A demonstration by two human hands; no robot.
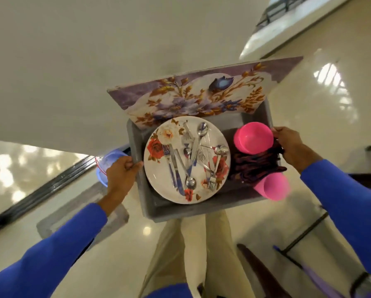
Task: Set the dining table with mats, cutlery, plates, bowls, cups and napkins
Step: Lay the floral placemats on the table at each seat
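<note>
I carry a grey tray (158, 208) in front of me, above the floor. My left hand (121, 176) grips its left rim and my right hand (292, 145) grips its right rim. In the tray lies a white floral plate (158, 175) with several spoons, forks and knives (191, 155) piled on it. To the right sit a pink bowl (253, 137), dark folded napkins (255, 166) and a pink cup (274, 187) lying on its side. Floral mats (193, 95) stand tilted along the tray's far edge.
A white wall (72, 61) rises ahead and to the left. The glossy tiled floor (309, 104) spreads to the right. A blue bucket (110, 161) stands by the wall behind my left hand. A grey doormat (77, 214) lies below. Dark chair parts (264, 274) show at the lower right.
</note>
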